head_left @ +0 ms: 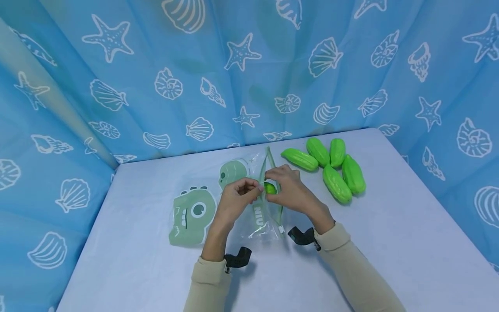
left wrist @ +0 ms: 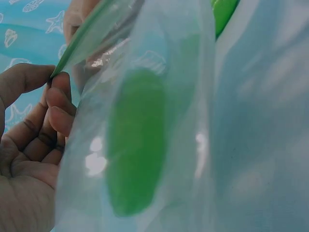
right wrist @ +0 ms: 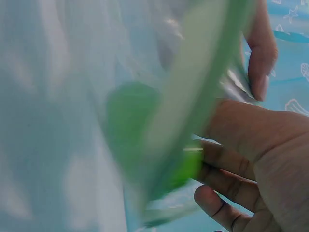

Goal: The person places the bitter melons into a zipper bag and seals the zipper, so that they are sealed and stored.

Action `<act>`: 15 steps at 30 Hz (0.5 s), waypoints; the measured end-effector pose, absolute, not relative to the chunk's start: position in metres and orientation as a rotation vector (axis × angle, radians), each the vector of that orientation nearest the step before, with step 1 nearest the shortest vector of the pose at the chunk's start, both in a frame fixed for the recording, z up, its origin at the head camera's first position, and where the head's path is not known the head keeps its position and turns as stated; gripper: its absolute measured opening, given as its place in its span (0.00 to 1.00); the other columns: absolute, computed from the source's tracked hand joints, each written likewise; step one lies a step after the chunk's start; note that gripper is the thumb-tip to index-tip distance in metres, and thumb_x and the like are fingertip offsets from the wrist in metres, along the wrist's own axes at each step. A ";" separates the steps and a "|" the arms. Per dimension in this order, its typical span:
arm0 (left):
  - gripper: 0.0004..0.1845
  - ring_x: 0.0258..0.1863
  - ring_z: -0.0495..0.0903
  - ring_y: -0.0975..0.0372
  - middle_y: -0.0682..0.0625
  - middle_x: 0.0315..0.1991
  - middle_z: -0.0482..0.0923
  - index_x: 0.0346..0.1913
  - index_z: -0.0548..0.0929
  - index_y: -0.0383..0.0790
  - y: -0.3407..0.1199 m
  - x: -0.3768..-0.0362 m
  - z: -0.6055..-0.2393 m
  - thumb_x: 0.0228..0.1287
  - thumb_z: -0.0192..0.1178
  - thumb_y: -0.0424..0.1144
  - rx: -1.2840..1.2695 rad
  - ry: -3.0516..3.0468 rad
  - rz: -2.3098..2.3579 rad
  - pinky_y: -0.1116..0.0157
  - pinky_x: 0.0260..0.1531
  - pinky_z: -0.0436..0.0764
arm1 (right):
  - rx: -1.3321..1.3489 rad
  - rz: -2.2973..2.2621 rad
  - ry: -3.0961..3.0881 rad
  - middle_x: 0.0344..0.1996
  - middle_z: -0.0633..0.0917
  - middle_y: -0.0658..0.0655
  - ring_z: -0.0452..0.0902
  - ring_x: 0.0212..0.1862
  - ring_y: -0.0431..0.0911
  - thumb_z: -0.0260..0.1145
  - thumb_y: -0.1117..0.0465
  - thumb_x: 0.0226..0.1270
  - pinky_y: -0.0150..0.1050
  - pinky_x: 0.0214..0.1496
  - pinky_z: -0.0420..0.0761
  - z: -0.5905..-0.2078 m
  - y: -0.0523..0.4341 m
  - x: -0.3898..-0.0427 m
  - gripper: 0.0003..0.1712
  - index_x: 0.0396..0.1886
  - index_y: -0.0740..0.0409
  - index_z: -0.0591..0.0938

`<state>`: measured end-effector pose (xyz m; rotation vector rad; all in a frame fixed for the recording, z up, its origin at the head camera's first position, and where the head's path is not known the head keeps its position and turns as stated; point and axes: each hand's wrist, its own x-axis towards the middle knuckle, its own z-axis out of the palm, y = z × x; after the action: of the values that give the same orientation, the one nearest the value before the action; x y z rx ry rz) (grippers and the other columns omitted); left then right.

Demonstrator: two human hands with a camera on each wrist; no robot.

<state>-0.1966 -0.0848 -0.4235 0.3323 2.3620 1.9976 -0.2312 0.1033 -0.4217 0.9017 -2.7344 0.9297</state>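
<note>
Head view: the left hand (head_left: 238,197) is pinching the zip bag (head_left: 263,208) rim above the counter (head_left: 390,242) while the right hand (head_left: 290,190) is gripping a green toy gourd (head_left: 270,188) at its mouth; next, probably, pushing it fully inside.

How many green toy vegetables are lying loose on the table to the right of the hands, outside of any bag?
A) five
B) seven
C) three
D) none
A: the head view shows five green toy vegetables lying in a cluster on the table to the right of the right hand, while one more green piece sits inside the clear bag that both hands hold.
</note>
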 end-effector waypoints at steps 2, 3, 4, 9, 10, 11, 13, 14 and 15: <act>0.13 0.29 0.75 0.52 0.47 0.33 0.78 0.39 0.82 0.42 -0.085 -0.196 -0.423 0.58 0.62 0.47 0.303 2.361 2.001 0.57 0.31 0.77 | 0.885 0.934 -2.722 0.51 0.78 0.53 0.65 0.56 0.51 0.70 0.54 0.53 0.53 0.49 0.59 -0.420 0.107 -0.231 0.24 0.51 0.54 0.79; 0.13 0.31 0.75 0.50 0.47 0.34 0.78 0.39 0.82 0.41 -0.085 -0.196 -0.422 0.58 0.62 0.47 0.290 2.361 2.001 0.56 0.32 0.77 | 0.874 0.944 -2.712 0.51 0.78 0.53 0.65 0.57 0.51 0.70 0.53 0.54 0.55 0.51 0.58 -0.418 0.109 -0.230 0.23 0.51 0.53 0.79; 0.13 0.32 0.76 0.48 0.47 0.34 0.78 0.39 0.82 0.41 -0.085 -0.196 -0.421 0.59 0.62 0.47 0.275 2.354 2.004 0.55 0.33 0.77 | 0.860 0.956 -2.698 0.51 0.78 0.52 0.65 0.58 0.52 0.70 0.53 0.55 0.58 0.53 0.57 -0.417 0.111 -0.230 0.23 0.50 0.53 0.79; 0.11 0.34 0.74 0.42 0.45 0.34 0.78 0.40 0.81 0.37 -0.084 -0.192 -0.410 0.60 0.62 0.42 0.247 2.349 1.989 0.53 0.32 0.77 | 0.761 0.943 -2.646 0.51 0.78 0.53 0.66 0.56 0.52 0.69 0.53 0.55 0.59 0.53 0.57 -0.410 0.125 -0.229 0.22 0.49 0.53 0.80; 0.11 0.34 0.74 0.42 0.45 0.34 0.78 0.40 0.81 0.36 -0.083 -0.190 -0.406 0.60 0.61 0.41 0.246 2.352 1.983 0.53 0.32 0.77 | 0.734 0.926 -2.643 0.51 0.79 0.53 0.66 0.55 0.52 0.70 0.53 0.55 0.58 0.51 0.58 -0.408 0.128 -0.228 0.21 0.49 0.53 0.80; 0.11 0.33 0.74 0.43 0.44 0.33 0.78 0.40 0.81 0.35 -0.082 -0.188 -0.402 0.61 0.61 0.40 0.246 2.358 1.977 0.55 0.31 0.77 | 0.703 0.911 -2.643 0.51 0.79 0.54 0.66 0.54 0.52 0.70 0.53 0.55 0.57 0.49 0.59 -0.408 0.131 -0.229 0.21 0.49 0.53 0.80; 0.10 0.32 0.74 0.44 0.44 0.33 0.78 0.40 0.80 0.33 -0.080 -0.184 -0.395 0.61 0.60 0.38 0.243 2.375 1.962 0.58 0.30 0.77 | 0.637 0.889 -2.650 0.51 0.78 0.55 0.66 0.54 0.52 0.69 0.53 0.55 0.57 0.49 0.59 -0.407 0.139 -0.230 0.21 0.49 0.53 0.80; 0.10 0.32 0.74 0.45 0.43 0.33 0.78 0.40 0.80 0.33 -0.080 -0.182 -0.393 0.61 0.60 0.38 0.241 2.373 1.962 0.58 0.30 0.77 | 0.604 0.890 -2.655 0.51 0.78 0.55 0.66 0.55 0.53 0.69 0.53 0.55 0.57 0.48 0.59 -0.407 0.143 -0.230 0.21 0.49 0.53 0.80; 0.10 0.32 0.74 0.45 0.43 0.33 0.78 0.40 0.80 0.32 -0.079 -0.182 -0.392 0.61 0.60 0.38 0.238 2.371 1.959 0.58 0.30 0.77 | 0.568 0.892 -2.661 0.52 0.78 0.55 0.66 0.55 0.53 0.69 0.53 0.55 0.57 0.48 0.59 -0.407 0.147 -0.230 0.21 0.49 0.53 0.80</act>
<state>-0.1818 -0.0792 -0.3915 0.2376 2.3706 1.9595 -0.2303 0.1474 -0.4069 0.5683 -2.6608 0.8918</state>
